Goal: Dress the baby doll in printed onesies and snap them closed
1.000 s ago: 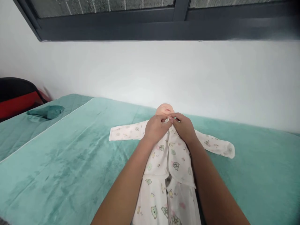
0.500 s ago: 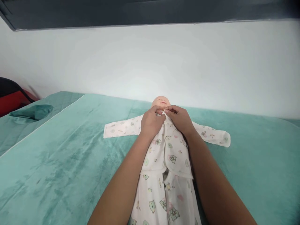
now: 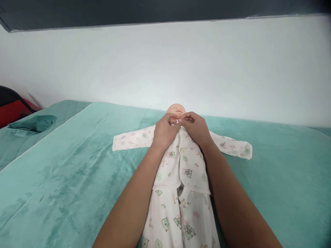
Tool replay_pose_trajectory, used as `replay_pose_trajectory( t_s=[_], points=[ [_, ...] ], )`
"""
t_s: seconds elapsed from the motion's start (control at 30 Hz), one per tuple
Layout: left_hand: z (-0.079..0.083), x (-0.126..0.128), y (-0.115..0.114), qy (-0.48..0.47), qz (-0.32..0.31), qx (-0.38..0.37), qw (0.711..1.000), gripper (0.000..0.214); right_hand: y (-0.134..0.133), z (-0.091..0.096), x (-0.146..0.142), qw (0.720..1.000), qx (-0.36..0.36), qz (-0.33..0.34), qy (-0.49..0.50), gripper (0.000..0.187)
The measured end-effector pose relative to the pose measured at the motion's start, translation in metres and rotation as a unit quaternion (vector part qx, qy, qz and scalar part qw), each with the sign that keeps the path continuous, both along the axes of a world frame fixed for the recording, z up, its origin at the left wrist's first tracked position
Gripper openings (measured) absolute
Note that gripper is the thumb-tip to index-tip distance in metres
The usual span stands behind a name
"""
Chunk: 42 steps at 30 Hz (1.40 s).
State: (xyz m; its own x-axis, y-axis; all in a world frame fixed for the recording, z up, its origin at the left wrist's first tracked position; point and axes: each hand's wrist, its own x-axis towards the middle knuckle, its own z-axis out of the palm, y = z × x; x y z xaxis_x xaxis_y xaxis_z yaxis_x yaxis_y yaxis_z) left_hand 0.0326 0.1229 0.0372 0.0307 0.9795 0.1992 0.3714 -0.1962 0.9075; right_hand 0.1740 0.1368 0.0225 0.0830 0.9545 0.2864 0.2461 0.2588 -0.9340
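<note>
A baby doll [image 3: 176, 109] lies on its back on a teal blanket [image 3: 64, 172], head towards the wall. It wears a white printed baby garment [image 3: 186, 172] with both sleeves spread sideways. My left hand [image 3: 164, 131] and my right hand [image 3: 196, 127] meet at the garment's neckline just under the doll's chin. Both hands are closed in a pinch on the collar edges, fingertips touching each other. The lower front of the garment gapes slightly near the waist.
A folded teal cloth [image 3: 32, 123] lies at the far left on a second teal cover. A red and black object [image 3: 10, 106] sits behind it. A white wall [image 3: 165, 69] runs along the back under a dark window frame [image 3: 129, 13].
The view has tilted down, so the window has mostly left the top. My hands stay pinched at the collar, with only small finger movements.
</note>
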Motion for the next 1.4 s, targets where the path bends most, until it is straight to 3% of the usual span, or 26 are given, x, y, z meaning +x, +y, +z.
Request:
replay_pose_trajectory(
  t_s=[0.17,0.5,0.77,0.9,1.07,1.2,1.4],
  points=[
    [-0.001,0.003,0.001,0.024,0.016,-0.002,1.0,0.028,0.002,-0.001,0.001,1.0,-0.022,-0.012,0.0,0.017],
    [-0.001,-0.001,0.002,-0.075,-0.016,-0.046,0.996,0.043,0.005,-0.008,0.009,0.999,-0.026,0.028,0.034,0.02],
    [-0.001,0.004,0.0,0.066,0.018,0.011,0.998,0.024,0.01,-0.014,0.013,0.999,0.02,0.029,0.016,0.018],
    [0.002,0.006,-0.003,0.107,0.033,0.007,0.994,0.021,0.003,-0.008,0.015,1.0,-0.006,0.024,0.008,0.021],
    [0.001,0.005,-0.007,0.163,0.027,0.061,0.984,0.024,-0.01,0.008,0.017,0.997,-0.049,0.045,-0.049,0.029],
    [-0.004,0.004,-0.007,0.148,0.022,0.084,0.985,0.03,-0.009,0.012,0.01,0.993,-0.056,0.01,-0.099,0.027],
    [-0.02,-0.01,-0.017,0.083,0.033,0.133,0.987,0.032,-0.003,-0.001,-0.001,0.993,0.018,-0.079,-0.083,0.017]
  ],
)
